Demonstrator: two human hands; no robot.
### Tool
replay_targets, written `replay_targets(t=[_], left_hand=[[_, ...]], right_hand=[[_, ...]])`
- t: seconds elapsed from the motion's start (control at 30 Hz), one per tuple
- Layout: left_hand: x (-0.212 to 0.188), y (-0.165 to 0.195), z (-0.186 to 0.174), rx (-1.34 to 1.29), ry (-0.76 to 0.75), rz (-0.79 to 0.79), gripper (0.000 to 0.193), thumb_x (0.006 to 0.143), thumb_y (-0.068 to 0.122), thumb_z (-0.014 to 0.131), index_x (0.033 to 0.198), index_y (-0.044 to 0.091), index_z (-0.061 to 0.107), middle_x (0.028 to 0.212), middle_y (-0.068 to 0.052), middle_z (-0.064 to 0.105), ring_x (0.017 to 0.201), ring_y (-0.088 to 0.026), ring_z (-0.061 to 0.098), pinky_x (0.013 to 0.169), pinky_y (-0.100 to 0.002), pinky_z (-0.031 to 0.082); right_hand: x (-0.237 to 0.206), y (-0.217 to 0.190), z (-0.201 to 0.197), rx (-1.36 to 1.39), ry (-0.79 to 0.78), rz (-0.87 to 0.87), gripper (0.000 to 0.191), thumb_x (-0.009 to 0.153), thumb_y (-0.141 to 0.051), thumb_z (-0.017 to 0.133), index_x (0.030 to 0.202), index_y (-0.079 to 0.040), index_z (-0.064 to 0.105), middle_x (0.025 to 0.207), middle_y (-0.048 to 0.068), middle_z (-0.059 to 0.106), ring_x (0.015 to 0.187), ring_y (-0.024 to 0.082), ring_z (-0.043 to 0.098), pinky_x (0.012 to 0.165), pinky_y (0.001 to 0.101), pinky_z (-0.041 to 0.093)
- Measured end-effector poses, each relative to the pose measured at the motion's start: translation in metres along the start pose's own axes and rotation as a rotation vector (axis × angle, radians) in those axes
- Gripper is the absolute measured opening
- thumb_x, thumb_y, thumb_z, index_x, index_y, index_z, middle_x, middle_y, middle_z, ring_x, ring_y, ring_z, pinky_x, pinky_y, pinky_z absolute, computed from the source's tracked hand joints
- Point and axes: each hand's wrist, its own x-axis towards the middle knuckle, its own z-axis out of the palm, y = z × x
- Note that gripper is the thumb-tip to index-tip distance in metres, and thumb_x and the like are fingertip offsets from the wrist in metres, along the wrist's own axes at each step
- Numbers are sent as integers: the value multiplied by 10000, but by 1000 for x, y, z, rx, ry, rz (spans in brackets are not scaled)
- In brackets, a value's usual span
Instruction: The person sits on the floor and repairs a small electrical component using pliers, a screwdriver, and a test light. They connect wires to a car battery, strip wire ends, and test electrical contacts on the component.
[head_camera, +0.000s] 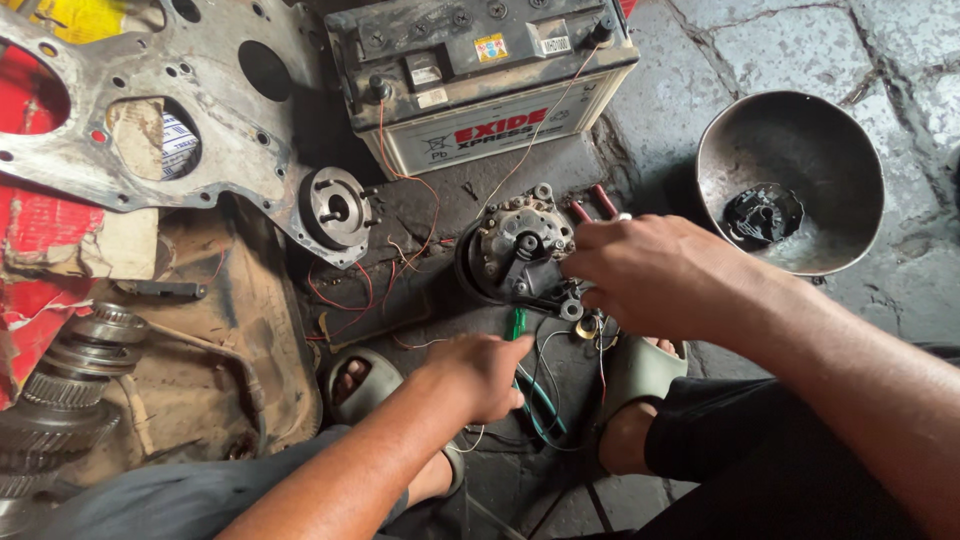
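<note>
Centrally, alternator (520, 250) is gripped by right hand (665, 275), fingers clamped; green-handled tool (518, 325) is clasped in left hand (480, 375). Wires (400, 210) from battery (480, 75), upper centre, are left loose.

- Your alternator (520, 250): dull, grimy cast metal.
- Your battery (480, 75): dusty matt plastic casing.
- The bowl (790, 180): worn, matt metal.
- The floor (800, 40): rough, cracked stone.
</note>
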Motion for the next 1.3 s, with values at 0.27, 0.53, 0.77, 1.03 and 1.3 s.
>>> replay_targets(t=[0.27, 0.53, 0.77, 1.03, 1.3], left_hand=[[-13, 35, -68, 432, 118, -241, 191, 933, 196, 628, 1021, 175, 797, 1052, -115, 751, 1000, -316, 717, 729, -428, 543], [15, 36, -94, 506, 622, -94, 747, 762, 148, 696, 1467, 62, 463, 1570, -182, 359, 1146, -399, 657, 790, -526, 593], [29, 50, -96, 281, 478, -179, 762, 822, 69, 659, 1536, 123, 396, 1638, -98, 304, 1115, -388, 648, 749, -493, 590], [37, 59, -108, 336, 497, -187, 724, 824, 90, 647, 1514, 93, 427, 1622, -133, 357, 1017, -357, 687, 687, -455, 605], [33, 49, -111, 352, 423, -210, 814, 791, 93, 655, 1558, 59, 386, 1658, -171, 319, 1049, -387, 688, 670, -436, 606]], right_hand=[[16, 10, 11, -14, 61, 51, 336, 889, -440, 673, 997, -124, 711, 1028, 43, 662, 900, 260, 710, 747, 438, 595], [22, 17, 28, 98, 125, 68, 319, 868, -377, 691, 851, -59, 716, 813, 109, 730, 754, 307, 732, 715, 451, 600], [26, 27, 46, 205, 289, 125, 334, 831, -333, 699, 665, -43, 712, 673, 165, 699, 603, 355, 703, 614, 473, 590], [31, 47, 60, 316, 402, 108, 328, 778, -331, 732, 614, -48, 706, 608, 141, 687, 553, 351, 683, 560, 473, 562], [40, 39, 64, 280, 460, 29, 269, 792, -270, 704, 633, -53, 702, 630, 106, 684, 538, 328, 684, 502, 468, 550]])
